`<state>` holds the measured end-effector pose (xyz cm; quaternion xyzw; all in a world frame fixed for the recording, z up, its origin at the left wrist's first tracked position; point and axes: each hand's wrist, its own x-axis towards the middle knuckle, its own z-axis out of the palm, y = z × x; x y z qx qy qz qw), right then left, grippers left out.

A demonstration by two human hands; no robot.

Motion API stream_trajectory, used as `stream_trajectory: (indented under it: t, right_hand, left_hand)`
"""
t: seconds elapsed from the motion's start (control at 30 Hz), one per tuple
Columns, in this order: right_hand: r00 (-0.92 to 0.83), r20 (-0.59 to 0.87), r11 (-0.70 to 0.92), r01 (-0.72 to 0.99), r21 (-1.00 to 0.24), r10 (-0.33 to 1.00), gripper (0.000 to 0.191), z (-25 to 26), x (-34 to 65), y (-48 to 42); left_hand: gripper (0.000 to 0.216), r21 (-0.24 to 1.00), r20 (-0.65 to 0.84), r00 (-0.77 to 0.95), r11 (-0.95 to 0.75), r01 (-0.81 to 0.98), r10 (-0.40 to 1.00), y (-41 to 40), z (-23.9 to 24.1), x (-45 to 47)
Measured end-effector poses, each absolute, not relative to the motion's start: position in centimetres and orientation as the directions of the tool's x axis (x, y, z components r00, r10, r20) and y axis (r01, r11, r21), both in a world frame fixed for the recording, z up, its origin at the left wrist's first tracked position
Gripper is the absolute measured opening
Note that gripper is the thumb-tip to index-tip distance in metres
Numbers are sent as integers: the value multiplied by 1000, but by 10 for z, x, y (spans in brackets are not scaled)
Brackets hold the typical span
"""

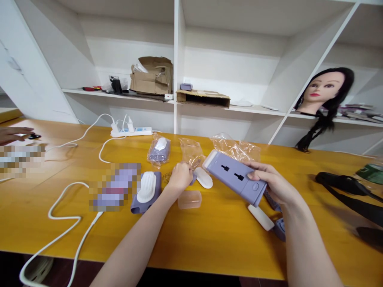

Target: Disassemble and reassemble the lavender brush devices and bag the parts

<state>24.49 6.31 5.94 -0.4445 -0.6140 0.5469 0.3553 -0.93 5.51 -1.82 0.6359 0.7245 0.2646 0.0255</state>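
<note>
My right hand (273, 181) grips a purple plastic case (235, 175) with two black slots, an oval button and a whitish end, tilted above the table. My left hand (181, 175) is closed low over the tabletop; a bit of purple shows beside its fingers, and what they hold is hidden. Close by lie a white oval ridged piece (204, 177), a clear pinkish plastic cover (190, 199) and some thin wire-like strands (166, 177). Left of that hand sits a purple holder with a white ridged pad (146, 187). Under my right hand are a white bar-shaped piece (261, 217) and purple parts (279, 228).
A bagged purple-and-white item (159, 149) and clear plastic bags (236, 146) lie behind. White cables run from a power strip (133, 131); one reaches a pixelated purple object (118, 186). Another person's hand (14, 134) is far left. Black straps (344, 187) lie right; a mannequin head (326, 91) stands shelved.
</note>
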Motion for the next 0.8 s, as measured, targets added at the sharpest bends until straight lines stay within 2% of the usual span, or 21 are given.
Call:
stream_trajectory:
  t: [0.13, 0.27, 0.47, 0.63, 0.8]
  right_hand:
    - [-362, -13, 21, 89, -996, 932, 36, 61, 245, 62]
    - [-351, -5, 13, 49, -999, 936, 42, 59, 245, 63]
    - [-299, 8, 4, -13, -1000, 954, 44, 58, 241, 64]
    - [-288, 64, 39, -93, -995, 955, 43, 60, 244, 64]
    - [-434, 75, 56, -57, -997, 898, 42, 59, 242, 58]
  left_hand:
    - [24, 450, 369, -267, 80, 889, 890, 54, -21, -12]
    - [16, 498, 436, -348, 100, 862, 830, 51, -22, -11]
    - [12, 605, 479, -340, -24, 796, 810, 47, -18, -4]
    - [10, 772, 486, -442, -134, 622, 754, 51, -15, -7]
    - [11, 896, 420, -583, -219, 386, 696, 60, -19, -13]
